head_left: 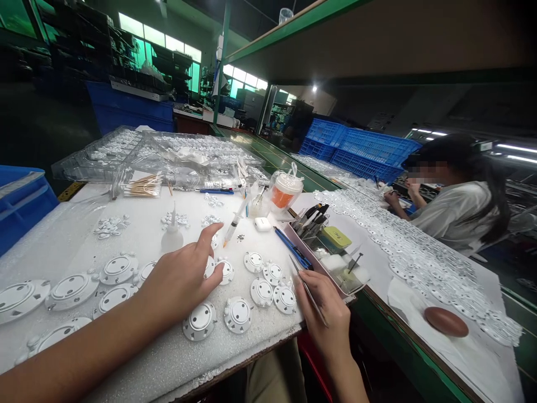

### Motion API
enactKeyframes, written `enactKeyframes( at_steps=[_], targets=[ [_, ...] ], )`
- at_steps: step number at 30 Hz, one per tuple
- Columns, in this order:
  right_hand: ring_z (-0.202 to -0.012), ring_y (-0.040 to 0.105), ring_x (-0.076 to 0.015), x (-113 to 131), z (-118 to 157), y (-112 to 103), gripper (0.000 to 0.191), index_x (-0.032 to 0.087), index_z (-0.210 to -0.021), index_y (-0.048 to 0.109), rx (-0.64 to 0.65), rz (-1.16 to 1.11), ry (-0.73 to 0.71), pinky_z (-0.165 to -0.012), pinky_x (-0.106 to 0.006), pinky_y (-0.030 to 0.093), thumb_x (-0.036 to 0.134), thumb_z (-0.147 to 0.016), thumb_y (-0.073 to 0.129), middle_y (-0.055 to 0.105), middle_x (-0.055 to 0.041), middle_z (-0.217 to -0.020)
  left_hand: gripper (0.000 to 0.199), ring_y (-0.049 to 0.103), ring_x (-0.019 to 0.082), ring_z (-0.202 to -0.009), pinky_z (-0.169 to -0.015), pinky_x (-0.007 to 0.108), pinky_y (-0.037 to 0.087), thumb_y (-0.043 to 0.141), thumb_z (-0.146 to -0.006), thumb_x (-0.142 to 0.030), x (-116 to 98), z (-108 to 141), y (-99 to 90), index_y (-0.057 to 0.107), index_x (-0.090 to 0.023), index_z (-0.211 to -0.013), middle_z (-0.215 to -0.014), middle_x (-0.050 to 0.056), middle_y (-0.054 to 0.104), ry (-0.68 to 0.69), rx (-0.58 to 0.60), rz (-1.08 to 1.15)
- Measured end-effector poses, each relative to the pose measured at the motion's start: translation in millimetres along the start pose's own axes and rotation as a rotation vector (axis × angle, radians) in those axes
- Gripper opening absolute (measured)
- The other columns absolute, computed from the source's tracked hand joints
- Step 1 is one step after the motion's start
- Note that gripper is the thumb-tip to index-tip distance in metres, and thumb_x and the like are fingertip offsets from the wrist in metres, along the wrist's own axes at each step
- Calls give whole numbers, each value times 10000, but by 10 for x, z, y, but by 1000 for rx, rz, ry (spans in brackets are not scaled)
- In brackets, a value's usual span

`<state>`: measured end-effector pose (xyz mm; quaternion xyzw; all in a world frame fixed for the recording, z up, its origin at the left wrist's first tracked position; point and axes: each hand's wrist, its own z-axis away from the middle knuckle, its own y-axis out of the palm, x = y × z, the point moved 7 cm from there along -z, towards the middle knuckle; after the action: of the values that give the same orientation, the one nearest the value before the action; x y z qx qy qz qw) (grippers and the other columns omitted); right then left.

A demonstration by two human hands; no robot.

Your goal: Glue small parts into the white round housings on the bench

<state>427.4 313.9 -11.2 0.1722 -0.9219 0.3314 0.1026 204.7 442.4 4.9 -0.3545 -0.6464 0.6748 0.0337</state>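
Right hand (pixel 329 308) pinches slim silver metal tweezers (pixel 309 292) beside the open pinkish box (pixel 315 267), which holds black pens (pixel 310 218) and a yellow-green case (pixel 337 237). Left hand (pixel 180 280)'s just open, by round white discs (pixel 237 315) left of the box.

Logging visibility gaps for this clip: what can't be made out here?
All in the head view:
- Whether the left hand touches the white disc beneath: its fingers cover part of it.
- Tip of the metal tool in the right hand: too small.
- Outer rim of the leftmost disc: cut off by the left edge.
- Wording on the yellow-green box: too small.
- Whether the co-worker's hands hold anything: small and blurred.
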Motion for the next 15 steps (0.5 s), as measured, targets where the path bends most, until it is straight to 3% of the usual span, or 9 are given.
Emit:
enactKeyframes(
  at_steps=[5,10,15],
  targets=[
    [-890,631,-215,137,-87,-47,58,195,-870,663,-178,-312,327,-818,-371,523,210,-815,674,662,-77,-926,585,611,216,-680,-577,304,390,435,-893,-329,-2,-2,-33,171,-242,-1407,-961,25,640,25,-2,64],
    [-692,602,-148,433,-295,379,116,188,-724,623,-45,-992,552,-598,-259,501,271,-789,670,625,-32,-760,665,579,160,-635,-635,293,430,536,-841,-270,-77,16,6,175,-249,-1400,-1029,39,602,121,67,335],
    [-646,543,-136,562,-345,687,173,180,-661,591,12,-1222,688,-613,-273,471,308,-712,696,582,-19,-691,707,595,156,-785,-765,277,433,626,-791,-222,-123,21,4,225,-245,-1373,-927,-17,587,189,35,504]
  ],
)
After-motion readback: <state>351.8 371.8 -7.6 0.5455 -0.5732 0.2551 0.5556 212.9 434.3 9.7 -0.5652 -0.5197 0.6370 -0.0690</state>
